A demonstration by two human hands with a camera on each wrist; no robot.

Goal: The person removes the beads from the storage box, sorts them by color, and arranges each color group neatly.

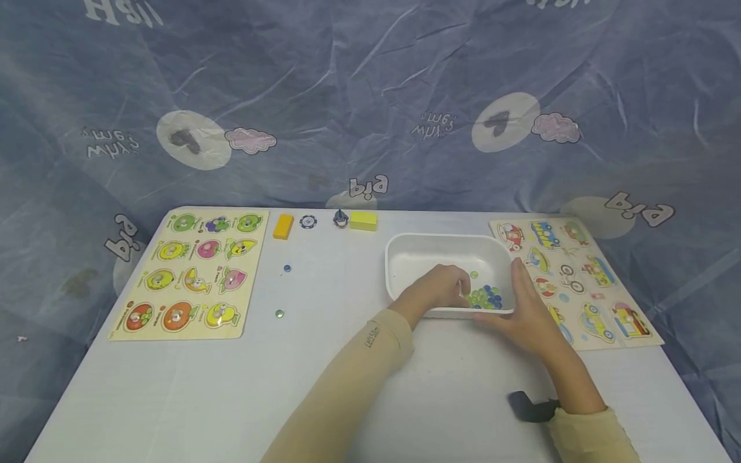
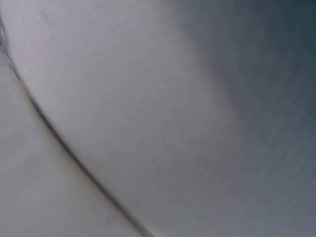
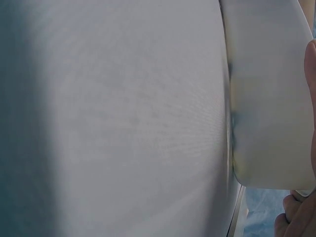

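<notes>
A white plastic tray (image 1: 446,236) sits on the table, with green glass beads (image 1: 476,298) and blue glass beads (image 1: 494,299) gathered in its front right corner. My left hand (image 1: 441,286) reaches over the front wall into it, fingers bent down at the pile; the fingertips are hidden, and I cannot tell if they pinch a bead. At the tray's front right corner my right hand (image 1: 529,315) grips it, thumb along the front and fingers up the right side. The right wrist view shows the tray's translucent outer wall (image 3: 271,98) with fingers (image 3: 310,69) against it.
A fruit puzzle board (image 1: 246,315) lies left, a vehicle puzzle board (image 1: 558,263) right beside the tray. Along the back are an orange block (image 1: 283,227), a poker chip (image 1: 308,222), a penguin figure (image 1: 340,219) and a yellow block (image 1: 363,222). Loose beads (image 1: 287,268) lie left of centre.
</notes>
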